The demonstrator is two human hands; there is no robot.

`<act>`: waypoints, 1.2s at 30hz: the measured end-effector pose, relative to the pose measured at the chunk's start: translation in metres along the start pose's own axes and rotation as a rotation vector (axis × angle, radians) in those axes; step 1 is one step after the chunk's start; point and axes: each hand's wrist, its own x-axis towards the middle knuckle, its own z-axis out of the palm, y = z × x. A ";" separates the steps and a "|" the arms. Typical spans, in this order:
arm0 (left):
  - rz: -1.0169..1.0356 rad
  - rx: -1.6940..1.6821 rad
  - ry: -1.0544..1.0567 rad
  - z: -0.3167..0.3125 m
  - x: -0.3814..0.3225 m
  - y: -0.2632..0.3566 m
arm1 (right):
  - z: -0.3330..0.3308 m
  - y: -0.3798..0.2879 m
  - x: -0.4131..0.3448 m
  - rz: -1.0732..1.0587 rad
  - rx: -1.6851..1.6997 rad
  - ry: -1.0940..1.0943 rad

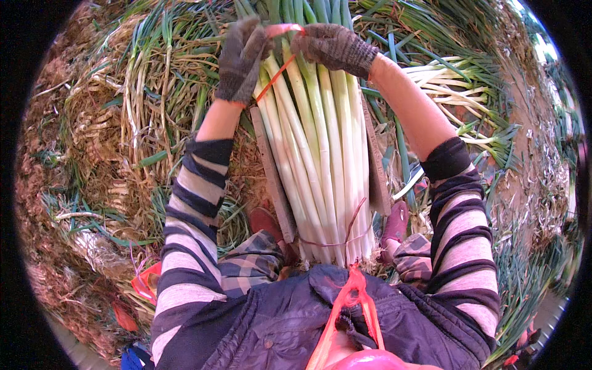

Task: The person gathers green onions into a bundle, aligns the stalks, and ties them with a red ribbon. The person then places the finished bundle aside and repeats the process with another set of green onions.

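Note:
A thick bundle of long green onions [323, 138] lies before me between two wooden boards, white stems towards me and green leaves pointing away. Near the roots a dark reddish tie [340, 243] runs around the stems. Both hands wear dark knitted gloves, above the leafy part. A strip of red plastic tape [283, 30] stretches between them, and part of it slants down across the left stems. My left hand [243, 58] is closed on the tape's left end, slightly blurred. My right hand [330, 48] grips its right end, fingers curled.
The left board [273, 175] and right board [377, 162] flank the bundle, with a shoe beside each. Loose green onions [462, 92] lie at the right. Dry leaves and stalks [134, 101] heap up at the left. Red plastic [148, 282] lies at the lower left.

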 end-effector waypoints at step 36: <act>-0.319 -0.021 -0.115 0.039 -0.015 -0.001 | 0.007 -0.034 -0.069 -0.317 -0.877 0.046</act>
